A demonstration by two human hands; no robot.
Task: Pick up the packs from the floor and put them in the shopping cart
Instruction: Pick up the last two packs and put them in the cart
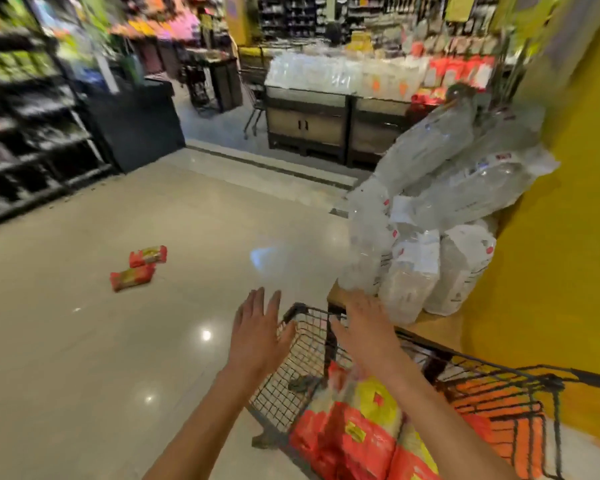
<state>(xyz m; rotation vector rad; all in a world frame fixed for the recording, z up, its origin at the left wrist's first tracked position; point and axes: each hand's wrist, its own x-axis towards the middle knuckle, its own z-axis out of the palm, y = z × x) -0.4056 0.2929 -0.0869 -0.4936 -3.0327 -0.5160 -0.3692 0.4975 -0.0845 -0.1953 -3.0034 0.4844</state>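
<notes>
Ahead, 2 packs (139, 267) on open floor (84, 341), empty hands (312, 330) spread above cart rim (293, 311)

Red-yellow packs (138, 267), black wire cart (303, 362)

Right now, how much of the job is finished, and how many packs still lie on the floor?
Done: several red and yellow packs already lie in the shopping cart. In hand: nothing; the left hand and the right hand are both open and empty above the cart's front end. Left: two red packs lie side by side on the floor, ahead and to the left.
</notes>
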